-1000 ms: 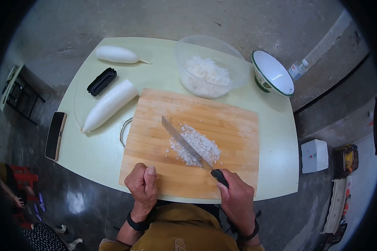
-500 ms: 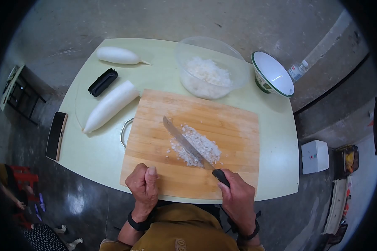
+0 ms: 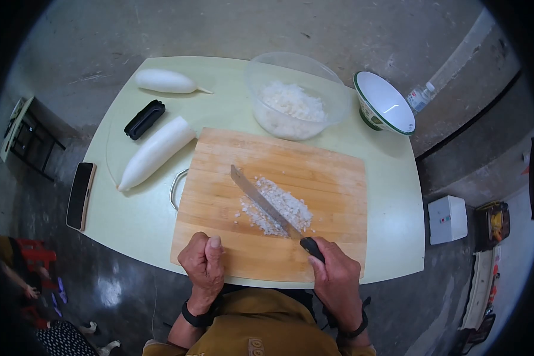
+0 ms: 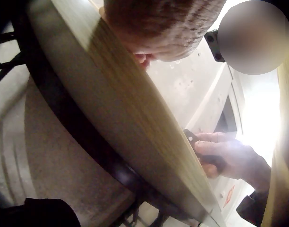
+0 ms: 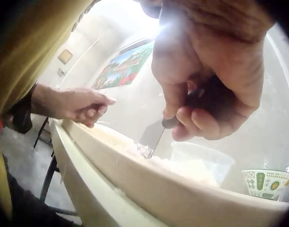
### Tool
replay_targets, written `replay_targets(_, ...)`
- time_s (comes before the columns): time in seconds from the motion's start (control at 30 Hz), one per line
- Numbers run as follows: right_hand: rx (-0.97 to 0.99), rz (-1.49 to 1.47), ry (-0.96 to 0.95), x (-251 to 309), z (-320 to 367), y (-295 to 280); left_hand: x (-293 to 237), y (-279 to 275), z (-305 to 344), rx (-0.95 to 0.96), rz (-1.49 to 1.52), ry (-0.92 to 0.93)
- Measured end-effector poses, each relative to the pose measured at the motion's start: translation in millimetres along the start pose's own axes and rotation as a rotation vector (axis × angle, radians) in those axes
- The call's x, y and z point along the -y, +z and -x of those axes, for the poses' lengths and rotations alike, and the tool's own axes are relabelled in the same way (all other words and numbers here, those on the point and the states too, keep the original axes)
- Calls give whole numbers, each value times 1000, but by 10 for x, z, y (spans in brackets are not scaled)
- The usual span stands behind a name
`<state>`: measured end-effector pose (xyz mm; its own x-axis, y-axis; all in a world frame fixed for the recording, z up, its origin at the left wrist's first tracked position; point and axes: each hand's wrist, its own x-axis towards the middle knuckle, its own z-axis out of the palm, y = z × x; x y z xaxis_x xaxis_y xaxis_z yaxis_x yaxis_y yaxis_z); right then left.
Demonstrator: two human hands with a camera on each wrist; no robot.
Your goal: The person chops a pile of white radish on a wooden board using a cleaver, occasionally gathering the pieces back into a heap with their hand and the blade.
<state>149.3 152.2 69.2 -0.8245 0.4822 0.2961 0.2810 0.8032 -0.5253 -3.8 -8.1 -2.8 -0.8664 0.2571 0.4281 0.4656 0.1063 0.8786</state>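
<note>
My right hand (image 3: 336, 265) grips the black handle of a kitchen knife (image 3: 261, 200). The blade lies slantwise across a heap of finely chopped white radish (image 3: 288, 204) on the wooden cutting board (image 3: 332, 172). Seen from the right wrist, the fingers wrap around the handle and the blade tilts down to the chopped pieces. My left hand (image 3: 202, 261) rests at the board's near left edge, curled into a fist with the thumb on top and nothing in it. In the left wrist view the left hand (image 4: 158, 28) is close above the board's edge.
Behind the board stands a clear plastic bowl (image 3: 338, 98) of chopped white radish, with a green-rimmed bowl (image 3: 385, 104) to its right. A cut radish (image 3: 154, 155), a whole radish (image 3: 166, 81), a black holder (image 3: 144, 120) and a phone (image 3: 80, 196) lie left. A metal handle (image 3: 175, 188) protrudes beside the board.
</note>
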Motion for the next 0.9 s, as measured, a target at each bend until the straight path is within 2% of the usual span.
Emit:
replay_targets(0.33,-25,28,16,-38,-5,-39,8,4,-7,5,8,-2)
replay_targets(0.4,-98,5,27,-23,3,-39,-8,2,-14,5,1,-1)
replay_targets(0.53,-60,-20,37,-85,-45,-41,11,11,-6,-4,0,2)
replay_targets(0.6,-131,-41,30,-54,-9,-38,3,12,-6,-6,0,-1)
replay_targets(0.83,-91,-25,67,-101,-7,-62,15,17,-5,-8,-9,13)
replay_targets(0.9,-164,11,64,-97,-10,-74,8,14,-9,-5,-18,15)
